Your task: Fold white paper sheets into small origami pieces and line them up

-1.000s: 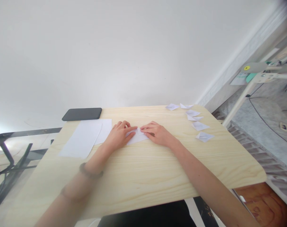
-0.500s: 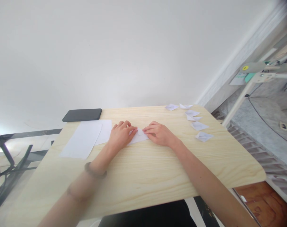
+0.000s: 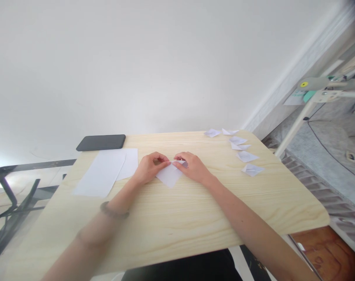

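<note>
Between my hands is a small white sheet of paper (image 3: 169,176), partly folded, with a corner pointing down toward me. My left hand (image 3: 150,167) pinches its upper edge from the left, thumb in front. On the other side my right hand (image 3: 191,166) grips the same folded upper edge between thumb and fingers. The fingers hide part of the fold. Several folded white paper boats (image 3: 247,157) lie along the right side of the table. Flat white paper sheets (image 3: 99,173) overlap to the left of my left hand.
A black phone (image 3: 101,142) lies at the table's back left corner, just behind the sheets. The pale wooden table (image 3: 171,222) meets a white wall (image 3: 165,70) at the back. Right of the table stands a white metal frame (image 3: 294,130); dark metal legs (image 3: 4,183) show at far left.
The paper's lower corner now shows below my hands, pointing toward me, where a flatter edge was before. Both hands have shifted their hold to its upper edge, thumbs in front.
</note>
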`<state>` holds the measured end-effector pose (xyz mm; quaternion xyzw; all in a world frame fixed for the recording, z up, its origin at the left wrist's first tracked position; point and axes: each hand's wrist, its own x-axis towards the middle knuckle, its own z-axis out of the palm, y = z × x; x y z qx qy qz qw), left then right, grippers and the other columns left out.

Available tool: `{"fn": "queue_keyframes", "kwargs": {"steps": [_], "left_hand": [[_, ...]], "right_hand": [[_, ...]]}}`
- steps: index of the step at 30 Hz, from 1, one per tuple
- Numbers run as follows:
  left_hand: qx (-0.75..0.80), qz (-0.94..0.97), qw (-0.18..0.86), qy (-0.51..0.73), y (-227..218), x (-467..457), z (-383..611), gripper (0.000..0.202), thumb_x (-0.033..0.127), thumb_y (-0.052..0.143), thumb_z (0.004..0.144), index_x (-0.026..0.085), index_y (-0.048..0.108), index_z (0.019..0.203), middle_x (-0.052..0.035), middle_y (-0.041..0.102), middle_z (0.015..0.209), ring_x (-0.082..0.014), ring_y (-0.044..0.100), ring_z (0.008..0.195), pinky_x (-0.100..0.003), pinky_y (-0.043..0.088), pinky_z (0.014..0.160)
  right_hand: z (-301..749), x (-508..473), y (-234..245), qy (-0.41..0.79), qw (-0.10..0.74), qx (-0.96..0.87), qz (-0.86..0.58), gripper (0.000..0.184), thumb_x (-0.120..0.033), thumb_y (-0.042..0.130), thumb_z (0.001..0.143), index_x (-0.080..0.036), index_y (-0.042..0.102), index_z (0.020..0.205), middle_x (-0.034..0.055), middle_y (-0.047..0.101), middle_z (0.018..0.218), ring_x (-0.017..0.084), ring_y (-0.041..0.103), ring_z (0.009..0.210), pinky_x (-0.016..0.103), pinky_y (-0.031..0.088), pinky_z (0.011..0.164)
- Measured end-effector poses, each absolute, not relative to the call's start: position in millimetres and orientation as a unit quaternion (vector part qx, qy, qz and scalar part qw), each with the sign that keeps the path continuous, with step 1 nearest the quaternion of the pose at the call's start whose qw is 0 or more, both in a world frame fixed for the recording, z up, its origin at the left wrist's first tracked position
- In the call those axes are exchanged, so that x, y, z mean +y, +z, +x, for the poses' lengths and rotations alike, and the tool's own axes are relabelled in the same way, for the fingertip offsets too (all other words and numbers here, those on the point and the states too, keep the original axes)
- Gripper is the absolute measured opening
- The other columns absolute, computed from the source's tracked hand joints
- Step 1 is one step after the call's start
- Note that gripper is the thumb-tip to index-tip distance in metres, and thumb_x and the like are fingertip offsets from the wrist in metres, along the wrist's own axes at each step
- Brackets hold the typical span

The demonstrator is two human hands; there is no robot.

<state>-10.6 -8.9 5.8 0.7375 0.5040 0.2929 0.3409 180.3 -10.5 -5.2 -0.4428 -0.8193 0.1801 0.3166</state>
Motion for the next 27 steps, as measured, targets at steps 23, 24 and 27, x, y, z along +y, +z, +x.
{"fn": "queue_keyframes", "kwargs": {"steps": [23, 24, 27], "left_hand": [[0.426, 0.708, 0.513, 0.234, 21, -13, -19, 0.024, 0.037, 0.054, 0.075, 0.014, 0.056, 0.073, -0.0003, 0.059, 0.066, -0.0099, 0.051, 0.055, -0.02, 0.037, 0.049], [0.425, 0.701, 0.522, 0.234, 22, -12, -20, 0.024, 0.038, 0.054, 0.075, 0.014, 0.056, 0.073, -0.0003, 0.059, 0.066, -0.0098, 0.051, 0.055, -0.02, 0.037, 0.049], [0.424, 0.684, 0.545, 0.236, 22, -11, -22, 0.025, 0.038, 0.054, 0.075, 0.014, 0.056, 0.073, -0.0005, 0.058, 0.066, -0.0098, 0.051, 0.055, -0.02, 0.036, 0.048]], "right_hand": [[197, -14, 8, 0.337, 0.221, -0.832, -0.382, 0.013, -0.017, 0.044, 0.074, -0.015, 0.055, 0.066, -0.0019, 0.052, 0.062, 0.008, 0.043, 0.056, 0.019, 0.032, 0.052], [200, -13, 8, 0.352, 0.214, -0.827, -0.383, 0.013, -0.018, 0.044, 0.074, -0.015, 0.056, 0.067, -0.0019, 0.053, 0.062, 0.008, 0.042, 0.056, 0.019, 0.032, 0.052], [208, -11, 9, 0.384, 0.199, -0.815, -0.386, 0.014, -0.019, 0.044, 0.074, -0.015, 0.056, 0.067, -0.002, 0.052, 0.061, 0.008, 0.042, 0.055, 0.019, 0.032, 0.051]]}}
